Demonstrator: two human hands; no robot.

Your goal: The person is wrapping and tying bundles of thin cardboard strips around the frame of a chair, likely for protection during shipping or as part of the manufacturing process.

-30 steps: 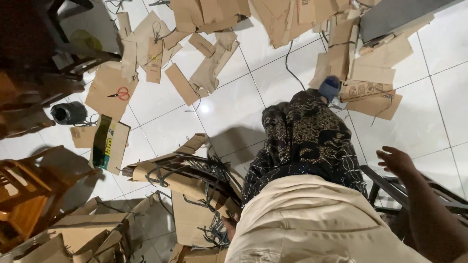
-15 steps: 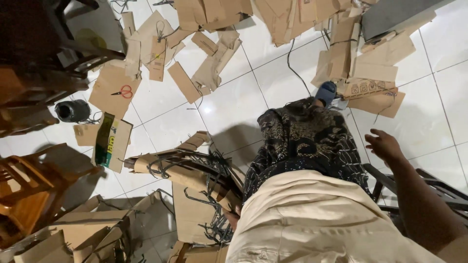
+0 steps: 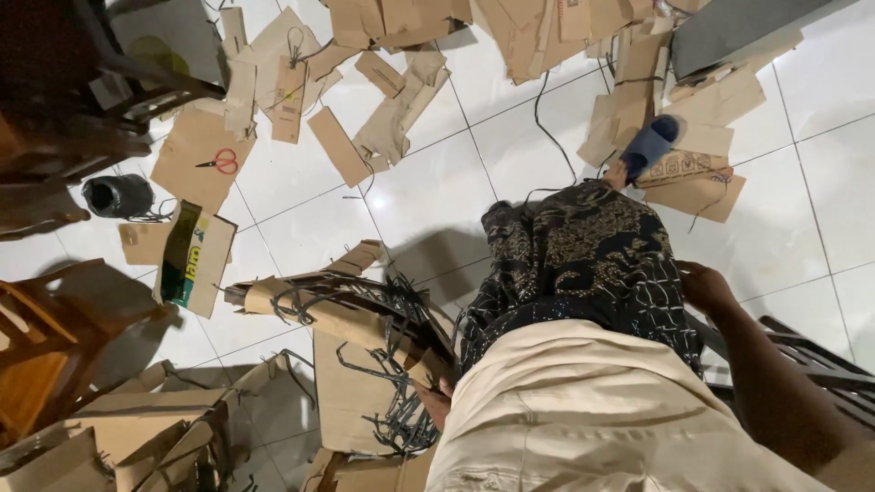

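Observation:
My left hand [image 3: 437, 401] shows only in part, low beside my beige shirt. It grips a bundle of flat brown paper bags [image 3: 342, 310] with dark cord handles, which sticks out to the left over the white tiles. My right hand [image 3: 706, 286] lies against my dark patterned trouser leg [image 3: 583, 264] at the right, with nothing in it. Beyond the leg, my foot wears a blue slipper [image 3: 651, 146].
Many brown paper pieces litter the tiled floor at the top. Red-handled scissors [image 3: 219, 162] lie on one, near a black cord roll [image 3: 118, 195] and a green-and-brown carton [image 3: 190, 257]. A wooden chair [image 3: 46, 337] stands left, and a dark frame [image 3: 811, 360] right.
My right hand has moved left from the open air to rest against my trouser leg. The view has shifted slightly; the bundle stays in my left hand.

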